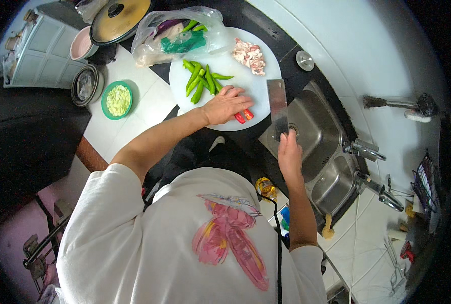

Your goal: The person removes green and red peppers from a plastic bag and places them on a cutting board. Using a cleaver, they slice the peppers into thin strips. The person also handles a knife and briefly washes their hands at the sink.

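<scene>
My left hand (228, 105) rests over the lower right part of a round white cutting board (254, 89), its fingers on or just above red chili pieces (248, 114); what lies beneath the palm is hidden. A cleaver (277, 102) is in my right hand (290, 152), its blade held at the board's right edge, beside the sink. Several green chili peppers (197, 81) lie loosely piled left of my left hand. Sliced raw meat (249, 55) sits at the board's upper right. A clear plastic bag (214, 22) with green peppers and a purple vegetable overlaps the board's top left.
A green bowl of chopped pale green vegetable (118, 100) stands left of the board, near stacked metal bowls (85, 84), a pink bowl (82, 43) and a lidded pan (119, 19). A double steel sink (318, 131) with faucets (366, 149) lies at the right.
</scene>
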The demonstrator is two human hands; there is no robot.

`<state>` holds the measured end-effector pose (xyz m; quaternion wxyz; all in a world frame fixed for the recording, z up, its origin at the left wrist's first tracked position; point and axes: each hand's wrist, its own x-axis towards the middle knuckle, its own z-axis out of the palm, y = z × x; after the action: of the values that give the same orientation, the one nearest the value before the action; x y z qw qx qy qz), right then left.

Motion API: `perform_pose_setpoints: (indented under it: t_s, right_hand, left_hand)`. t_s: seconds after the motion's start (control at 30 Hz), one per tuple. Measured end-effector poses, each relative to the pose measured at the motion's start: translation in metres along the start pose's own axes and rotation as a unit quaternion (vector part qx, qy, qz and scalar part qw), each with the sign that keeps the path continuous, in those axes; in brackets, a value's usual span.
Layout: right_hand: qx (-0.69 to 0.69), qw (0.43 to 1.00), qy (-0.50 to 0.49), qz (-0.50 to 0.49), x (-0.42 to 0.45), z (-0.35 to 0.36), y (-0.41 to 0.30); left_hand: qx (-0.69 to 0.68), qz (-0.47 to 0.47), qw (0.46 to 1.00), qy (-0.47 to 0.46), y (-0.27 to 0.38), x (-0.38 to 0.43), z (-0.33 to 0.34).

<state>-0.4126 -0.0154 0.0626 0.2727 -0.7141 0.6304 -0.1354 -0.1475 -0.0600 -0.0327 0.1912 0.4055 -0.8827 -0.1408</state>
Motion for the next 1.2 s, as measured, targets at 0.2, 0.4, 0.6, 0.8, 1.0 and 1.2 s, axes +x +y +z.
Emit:
perform_pose_setpoints:
  t_s: [0.2,0.4,0.6,0.8,1.0,1.2]
  right_hand:
    - [0.026,0.999,-0.025,0.04,-0.012,0.007,0.04]
    - [0.057,0.998,-0.039,0.001,-0.004,0.019,0.021]
    - [-0.062,0.993,-0.089,-0.045,0.015,0.022,0.0]
    - [-0.211,0.96,-0.124,-0.135,0.029,0.022,-0.003]
    - [-0.26,0.938,-0.184,-0.141,0.042,0.005,-0.02]
    - [-0.222,0.956,-0.133,-0.14,0.065,0.056,-0.001]
  left_hand:
    - [-0.044,-0.012,0.996,-0.072,-0.003,0.014,0.005]
    - [-0.026,-0.09,0.98,0.178,-0.003,-0.006,0.024]
    - [0.037,-0.04,0.971,0.234,0.013,-0.025,0.032]
    - [0.096,-0.083,0.982,0.143,0.019,-0.02,0.029]
    - [0.108,-0.074,0.978,0.159,0.017,-0.017,0.034]
    - [0.094,-0.08,0.979,0.161,0.014,-0.02,0.044]
